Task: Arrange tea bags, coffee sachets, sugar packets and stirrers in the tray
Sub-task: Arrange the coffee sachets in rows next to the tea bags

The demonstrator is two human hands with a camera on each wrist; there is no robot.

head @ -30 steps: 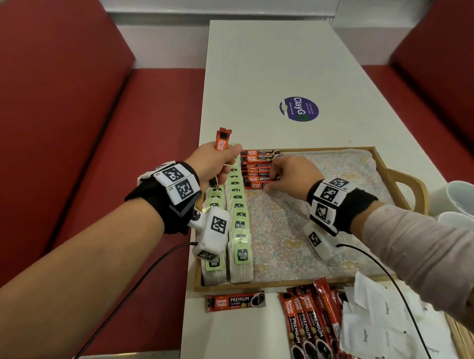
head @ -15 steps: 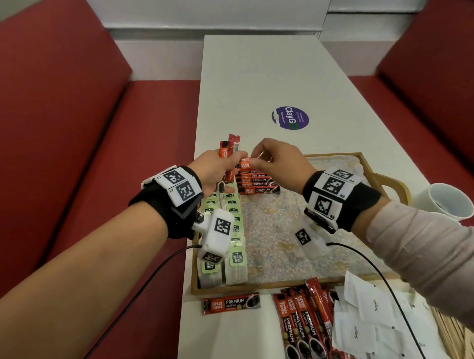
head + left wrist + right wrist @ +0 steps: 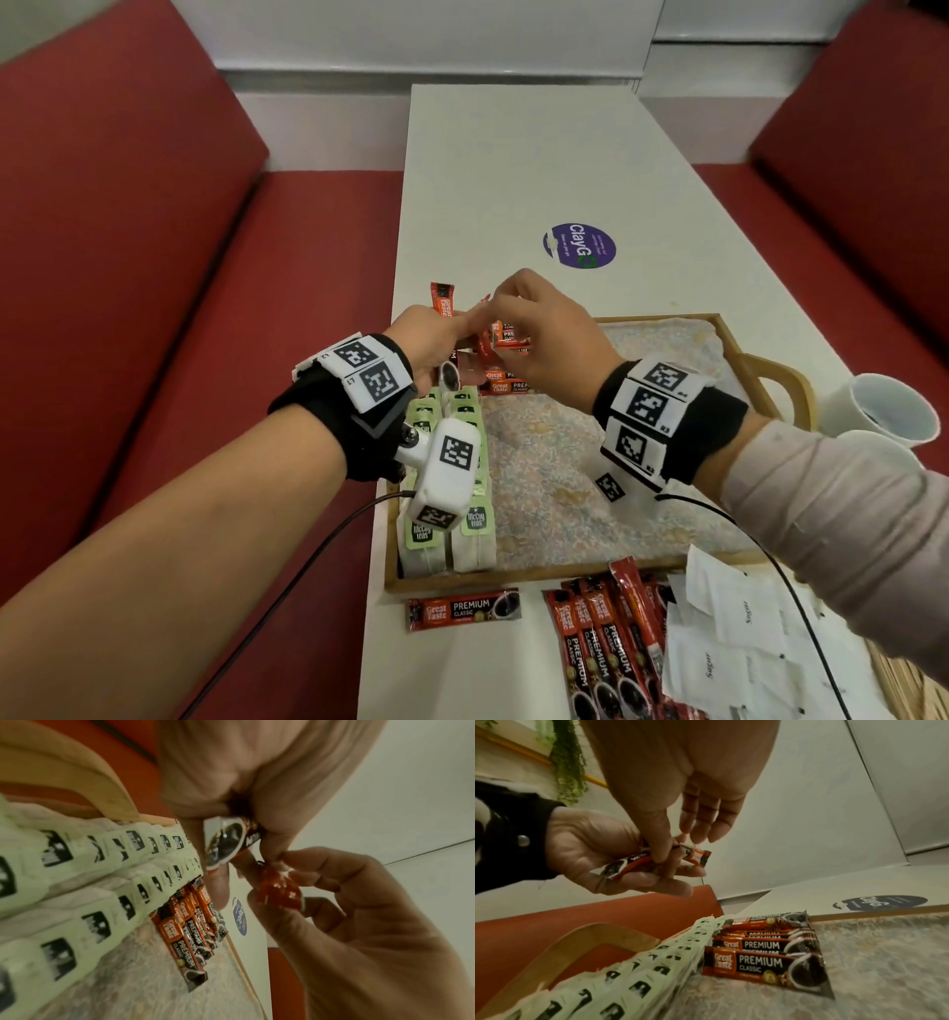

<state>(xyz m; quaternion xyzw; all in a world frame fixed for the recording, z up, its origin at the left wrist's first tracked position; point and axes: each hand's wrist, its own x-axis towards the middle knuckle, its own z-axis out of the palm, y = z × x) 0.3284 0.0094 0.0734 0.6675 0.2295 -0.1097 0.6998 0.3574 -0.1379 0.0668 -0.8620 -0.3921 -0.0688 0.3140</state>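
Note:
Above the far left corner of the wooden tray [image 3: 513,578], my left hand [image 3: 452,334] grips a few red coffee sachets [image 3: 442,303] upright. My right hand [image 3: 495,308] meets it and pinches the top of one sachet [image 3: 279,892] between thumb and forefinger, its other fingers spread. Below the hands, several coffee sachets [image 3: 762,961] lie stacked crosswise on the tray's floral liner. Two rows of green-tagged tea bags [image 3: 464,534] run along the tray's left side. How many sachets my left hand holds is hidden by the fingers.
On the table in front of the tray lie a single coffee sachet [image 3: 462,611], a bunch of several more [image 3: 595,652] and white sugar packets [image 3: 729,642]. Wooden stirrers [image 3: 893,683] show at the bottom right. White cups [image 3: 888,411] stand right of the tray. Red benches flank the table.
My right hand has lifted off the sachet stack in the tray, moved up to my left hand and taken hold of one of its sachets. The left hand has risen slightly.

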